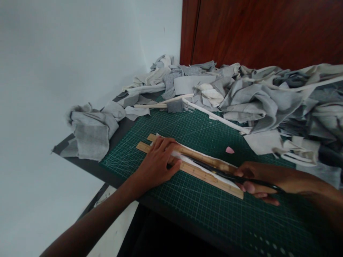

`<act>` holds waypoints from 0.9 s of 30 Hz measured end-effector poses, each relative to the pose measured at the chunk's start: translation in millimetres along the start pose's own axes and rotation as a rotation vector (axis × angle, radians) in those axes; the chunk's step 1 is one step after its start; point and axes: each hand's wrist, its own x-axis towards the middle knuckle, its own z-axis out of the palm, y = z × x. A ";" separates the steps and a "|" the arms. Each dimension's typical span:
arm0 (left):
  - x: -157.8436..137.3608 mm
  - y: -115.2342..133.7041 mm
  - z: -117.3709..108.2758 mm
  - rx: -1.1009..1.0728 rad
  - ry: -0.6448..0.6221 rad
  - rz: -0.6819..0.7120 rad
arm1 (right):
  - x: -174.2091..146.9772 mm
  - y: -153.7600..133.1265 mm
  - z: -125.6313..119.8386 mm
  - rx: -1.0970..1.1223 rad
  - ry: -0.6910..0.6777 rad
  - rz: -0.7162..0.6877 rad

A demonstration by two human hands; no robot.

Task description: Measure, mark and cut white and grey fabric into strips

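Two wooden rulers (211,175) lie side by side on the green cutting mat (193,207). A white fabric strip (199,165) shows between them and along the far ruler's edge. My left hand (163,157) grips across the rulers and fabric near their left end, fingers bent and thumb toward me. In my right hand (257,180), closed round the black handles, is a pair of scissors (223,173). Its dark blades point left along the fabric, between the rulers. The blade tips are blurred, so I cannot tell how far apart they are.
A large heap of grey and white fabric scraps (257,100) covers the mat's back and right. Folded grey cloth (92,139) lies at the table's left corner. Thin pale strips (217,117) and a small pink piece (229,150) lie beyond the rulers. A white wall (66,64) borders the left.
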 end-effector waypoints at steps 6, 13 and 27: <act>0.1 0.0 0.2 -0.001 0.001 0.000 | 3.2 -5.0 6.2 0.077 0.022 0.040; -1.1 -0.2 1.0 0.013 0.002 -0.003 | 5.7 -2.6 9.0 0.089 0.037 0.039; -1.8 -0.8 1.7 0.012 0.015 0.012 | 2.4 -2.6 11.7 0.049 0.133 0.082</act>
